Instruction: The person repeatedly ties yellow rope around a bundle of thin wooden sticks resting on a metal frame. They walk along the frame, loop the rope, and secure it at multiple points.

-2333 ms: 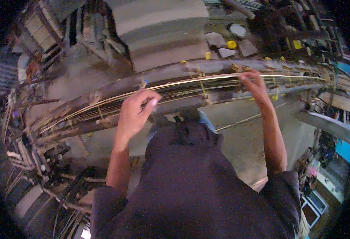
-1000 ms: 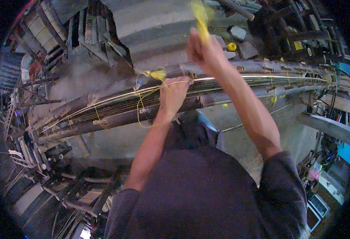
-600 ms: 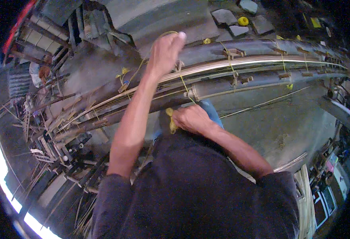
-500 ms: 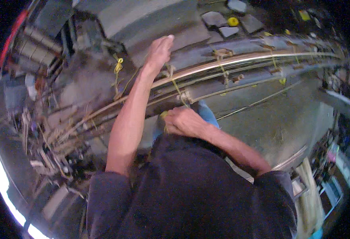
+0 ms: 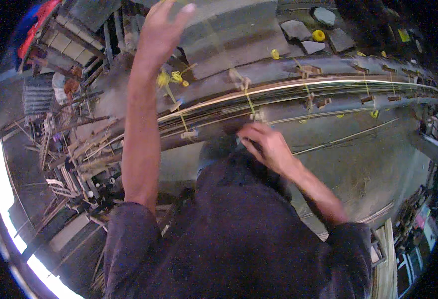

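Note:
My left hand (image 5: 163, 31) is raised at the upper left, its thumb stretched away. The top edge cuts off its fingers, and a scrap of yellow shows beside them. A faint yellowish line runs from near that hand down to a yellow cord (image 5: 249, 100). The cord crosses a long bundle of thin strips (image 5: 279, 85) lying on two dark beams. Close to my body, my right hand (image 5: 274, 149) is beside the near beam (image 5: 224, 126), fingers bent toward the thumb. Whatever it pinches is hidden. Small wooden blocks (image 5: 189, 134) sit along the beams with more yellow cords.
Yellow cord bunches (image 5: 171, 78) hang at the bundle's left part. Flat stones (image 5: 295, 30) and a yellow roll (image 5: 318, 35) lie beyond the far beam. Wood pieces (image 5: 74, 184) clutter the left. A long thin strip (image 5: 348, 135) lies on the floor at right.
My left hand has moved up and left, away from the bundle. My right hand has shifted right and slightly up; the yellow piece at its fingers no longer shows. The view has shifted too.

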Demonstrator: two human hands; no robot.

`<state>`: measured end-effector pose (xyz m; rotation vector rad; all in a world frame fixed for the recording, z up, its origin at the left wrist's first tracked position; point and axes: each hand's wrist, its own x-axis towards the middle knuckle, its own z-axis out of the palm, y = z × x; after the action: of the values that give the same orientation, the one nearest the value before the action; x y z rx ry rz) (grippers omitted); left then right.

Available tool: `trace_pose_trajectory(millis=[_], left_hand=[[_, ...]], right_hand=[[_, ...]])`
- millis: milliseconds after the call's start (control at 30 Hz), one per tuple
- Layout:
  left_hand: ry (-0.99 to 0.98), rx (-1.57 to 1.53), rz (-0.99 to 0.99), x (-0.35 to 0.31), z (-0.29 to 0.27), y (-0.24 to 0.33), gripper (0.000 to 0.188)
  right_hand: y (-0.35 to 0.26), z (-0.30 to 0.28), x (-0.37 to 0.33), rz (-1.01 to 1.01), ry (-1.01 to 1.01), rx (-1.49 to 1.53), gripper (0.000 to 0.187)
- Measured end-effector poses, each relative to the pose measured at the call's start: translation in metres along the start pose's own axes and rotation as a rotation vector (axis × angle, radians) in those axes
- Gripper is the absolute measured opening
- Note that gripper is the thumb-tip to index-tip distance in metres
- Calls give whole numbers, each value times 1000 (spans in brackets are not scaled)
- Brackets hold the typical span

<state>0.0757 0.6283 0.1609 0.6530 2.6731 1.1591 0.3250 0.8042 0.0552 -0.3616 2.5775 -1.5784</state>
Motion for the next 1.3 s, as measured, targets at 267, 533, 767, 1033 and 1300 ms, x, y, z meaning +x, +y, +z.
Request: trace_pose_trajectory(millis=[267,533,767,1033,1300], left_hand=[[197,-1316,-186,-68,-59,-34,73],[169,-1389,36,-57,-110,-95,32],[6,-795,-280,6,-17,-126,57],[-760,130,-252,37,56,-97,55],[-689,-163,-19,66,250,18,50]], right_hand=[[-8,49,149,130,-264,-518,11],[-7,48,136,138,-56,-593,16],[-21,42,2,504,682,-301,22],[58,21,-98,613,963,-75,18],[64,-68,-75,673,368,20,6]])
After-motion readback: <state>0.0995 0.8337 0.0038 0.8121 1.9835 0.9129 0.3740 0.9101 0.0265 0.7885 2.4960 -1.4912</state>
